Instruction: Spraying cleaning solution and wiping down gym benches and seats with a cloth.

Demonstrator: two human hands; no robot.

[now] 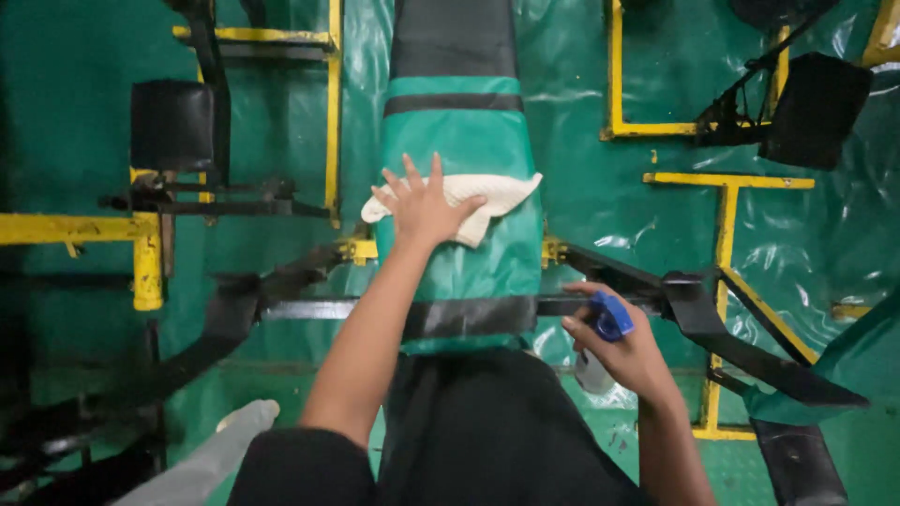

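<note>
No labels, signs or screens show anywhere in the view. The only container is a spray bottle (600, 351) at lower right, with a blue trigger head and a pale, translucent body, gripped in the right hand (626, 351) beside the green padded bench (469, 141).

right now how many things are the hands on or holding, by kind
cloth: 1, cream, under the left hand on the green padded bench
spray bottle: 1, blue-topped, in the right hand
total: 2
</note>
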